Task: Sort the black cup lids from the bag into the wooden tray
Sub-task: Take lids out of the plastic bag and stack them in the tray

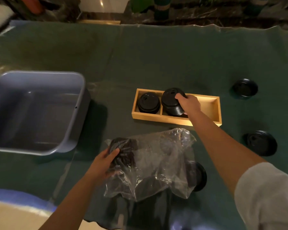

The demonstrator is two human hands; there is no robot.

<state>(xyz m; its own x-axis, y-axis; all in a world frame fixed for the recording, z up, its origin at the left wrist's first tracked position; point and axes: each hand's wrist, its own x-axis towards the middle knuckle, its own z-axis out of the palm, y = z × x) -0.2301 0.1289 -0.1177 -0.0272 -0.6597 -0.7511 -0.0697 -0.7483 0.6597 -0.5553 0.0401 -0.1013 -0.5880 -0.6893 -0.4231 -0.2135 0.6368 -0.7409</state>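
A wooden tray with compartments lies mid-table. Its left compartment holds a short stack of black lids. My right hand grips a taller stack of black lids, tilted, in the middle compartment. The right compartment shows bare wood. Near me lies a crumpled clear plastic bag with black lids inside. My left hand holds the bag's left end around a clump of lids. A lid stack pokes out at the bag's right side.
A grey plastic tub stands at the left on the green cloth. Loose black lids lie to the right, one beyond the tray and one nearer. The table's near edge runs bottom left.
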